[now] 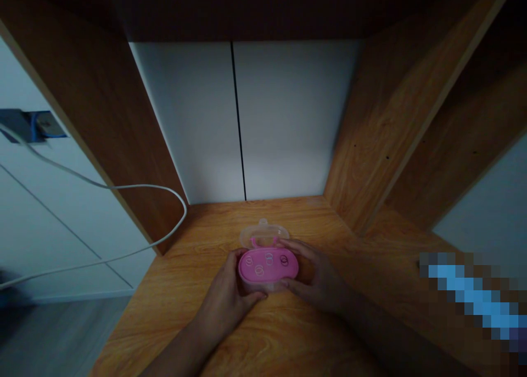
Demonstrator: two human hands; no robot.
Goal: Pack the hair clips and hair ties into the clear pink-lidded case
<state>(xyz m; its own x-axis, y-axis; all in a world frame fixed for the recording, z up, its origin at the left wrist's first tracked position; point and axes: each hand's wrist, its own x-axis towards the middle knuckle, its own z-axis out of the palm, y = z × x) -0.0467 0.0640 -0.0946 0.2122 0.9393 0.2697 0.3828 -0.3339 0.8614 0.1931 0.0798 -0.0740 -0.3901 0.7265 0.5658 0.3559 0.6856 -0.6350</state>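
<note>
An oval clear plastic case [263, 285] with a pink insert [269, 271] rests on the wooden surface. Several pairs of small thin rings, some pale and one pair dark, show on the pink face. Behind it the clear lid [263, 233] lies tipped back with its tab pointing away, and a pink handle stands at the hinge side. My left hand [226, 289] grips the case's left end, thumb along the front. Around the right end curls my right hand [315, 275], fingers over the back rim and thumb at the front.
Wooden side panels [382, 130] flank a white back panel [284, 119] with a dark vertical seam. A white cable [144, 186] loops in from the left, near a wall socket opening [45, 125]. On the right, a blurred blue patch [473, 297] lies over the surface.
</note>
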